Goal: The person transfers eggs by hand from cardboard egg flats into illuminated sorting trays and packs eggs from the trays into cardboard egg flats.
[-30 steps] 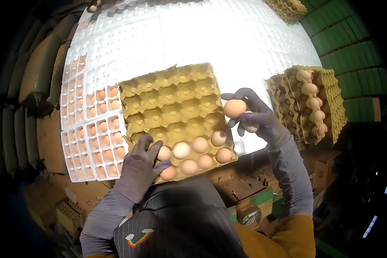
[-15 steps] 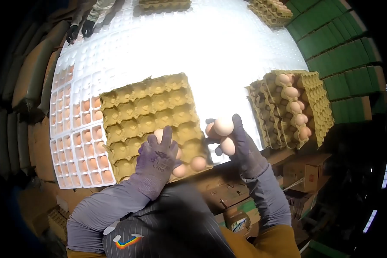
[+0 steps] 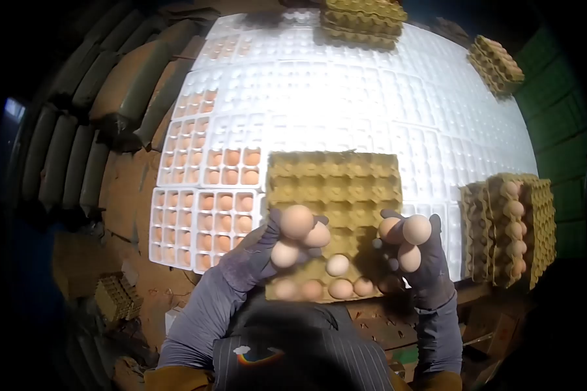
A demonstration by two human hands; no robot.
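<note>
Pulp tray (image 3: 336,189) btwn white trays (image 3: 231,130) L & egg stack (image 3: 537,228) R.

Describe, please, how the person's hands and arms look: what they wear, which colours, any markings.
The left hand and right hand wear dark greyish-purple fabric gloves. Wrinkled grey fabric sleeves continue from them, with mustard-coloured cloth farther up. No glove marking is readable here.

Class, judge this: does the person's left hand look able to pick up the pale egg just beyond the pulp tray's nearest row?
Probably not: the left hand holds three eggs, so its grip looks full, though the pale egg lies close by with nothing visible covering it.
</note>
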